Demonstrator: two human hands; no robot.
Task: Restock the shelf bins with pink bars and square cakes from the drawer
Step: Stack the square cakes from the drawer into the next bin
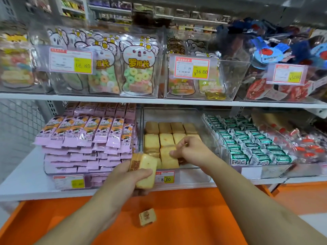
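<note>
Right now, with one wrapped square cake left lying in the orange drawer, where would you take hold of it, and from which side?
Come straight down from above and pinch the lone wrapped square cake across two opposite flat edges. It lies by itself on the orange drawer floor, slightly tilted, with open space all round, so nothing blocks fingers at its sides. Both hands are busy, though.

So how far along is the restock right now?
Done: the pink bars bin looks piled full, and the clear bin holds rows of square cakes. In hand: the left hand holds a small stack of cakes at the bin front; the right hand sets one into the rows. Left: one cake in the orange drawer.
</note>
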